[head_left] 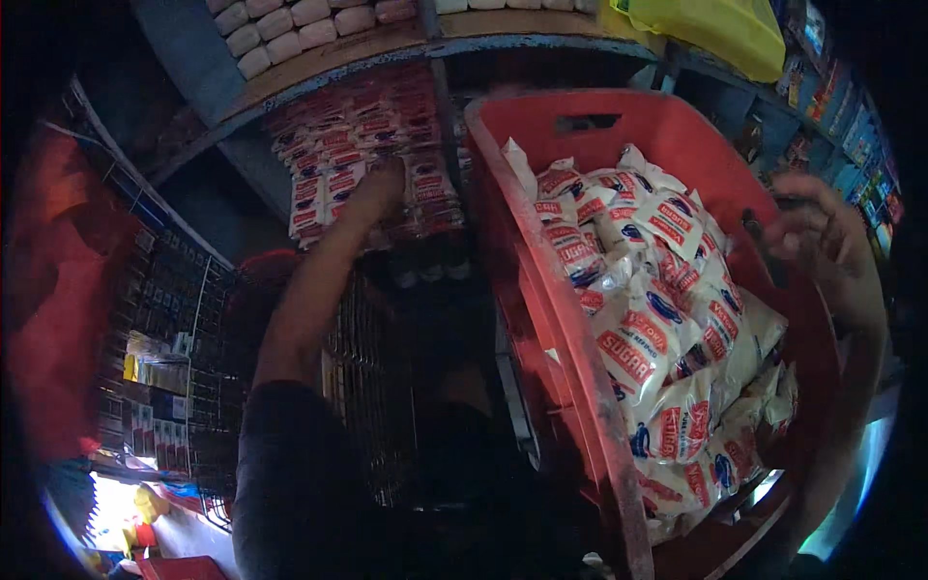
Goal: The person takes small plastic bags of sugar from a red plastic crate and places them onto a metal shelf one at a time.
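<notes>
My left hand reaches forward to neat stacks of sugar packets on a shelf. It is at the front of the stacks, and its fingers are too dark and blurred to show whether they grip one. On the right stands a large red plastic crate, heaped with loose white plastic packets of sugar bearing red and blue print. My right hand is raised beside the crate's right rim, fingers apart and slightly bent, with nothing seen in it. A handle slot pierces the crate's far wall.
Above runs a shelf edge carrying rows of pale packets. A yellow bag hangs at the upper right. To the left are a wire rack with small boxes and a red cloth or plastic sheet.
</notes>
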A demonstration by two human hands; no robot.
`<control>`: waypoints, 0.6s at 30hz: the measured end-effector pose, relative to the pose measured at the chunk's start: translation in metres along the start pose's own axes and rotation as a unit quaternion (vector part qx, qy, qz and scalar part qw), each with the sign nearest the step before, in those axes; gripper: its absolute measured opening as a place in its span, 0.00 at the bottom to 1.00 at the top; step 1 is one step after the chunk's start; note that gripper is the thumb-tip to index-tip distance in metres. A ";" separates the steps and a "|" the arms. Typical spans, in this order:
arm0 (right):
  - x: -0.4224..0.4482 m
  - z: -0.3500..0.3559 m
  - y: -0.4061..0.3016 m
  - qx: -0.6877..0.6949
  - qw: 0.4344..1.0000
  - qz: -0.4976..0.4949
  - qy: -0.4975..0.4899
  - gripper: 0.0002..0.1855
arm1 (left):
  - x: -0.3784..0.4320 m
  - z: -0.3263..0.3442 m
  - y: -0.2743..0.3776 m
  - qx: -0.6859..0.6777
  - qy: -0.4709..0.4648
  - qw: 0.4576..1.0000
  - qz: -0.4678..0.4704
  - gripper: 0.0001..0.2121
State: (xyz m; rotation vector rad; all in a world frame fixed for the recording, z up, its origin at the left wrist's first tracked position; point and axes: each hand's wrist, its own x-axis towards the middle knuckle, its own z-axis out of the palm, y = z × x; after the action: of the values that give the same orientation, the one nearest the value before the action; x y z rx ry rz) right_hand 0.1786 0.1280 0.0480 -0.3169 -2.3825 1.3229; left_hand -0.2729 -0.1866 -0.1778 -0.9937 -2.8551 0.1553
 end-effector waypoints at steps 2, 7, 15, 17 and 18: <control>0.002 -0.004 0.003 -0.008 0.999 0.041 0.003 0.27 | 0.023 0.039 -0.017 0.045 0.001 0.999 -0.009 0.34; 0.012 -0.024 0.011 -0.142 0.988 0.026 -0.056 0.23 | 0.085 0.092 -0.049 0.103 0.092 0.990 0.019 0.39; 0.026 -0.047 0.035 -0.308 0.940 -0.024 -0.144 0.15 | -0.060 0.062 0.009 -0.009 0.216 0.975 -0.049 0.33; 0.034 -0.048 0.046 -0.349 0.916 -0.099 -0.170 0.14 | -0.082 0.057 0.019 -0.076 0.244 0.966 -0.038 0.33; 0.031 -0.048 0.051 -0.402 0.878 -0.207 -0.157 0.14 | -0.086 0.056 0.022 -0.101 0.250 0.962 -0.037 0.33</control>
State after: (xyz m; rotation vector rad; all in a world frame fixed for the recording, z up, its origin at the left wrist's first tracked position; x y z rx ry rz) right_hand 0.1725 0.2037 0.0346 0.2108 -2.9457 0.1467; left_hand -0.2003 -0.2262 -0.2425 -0.8109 -2.4624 -0.3516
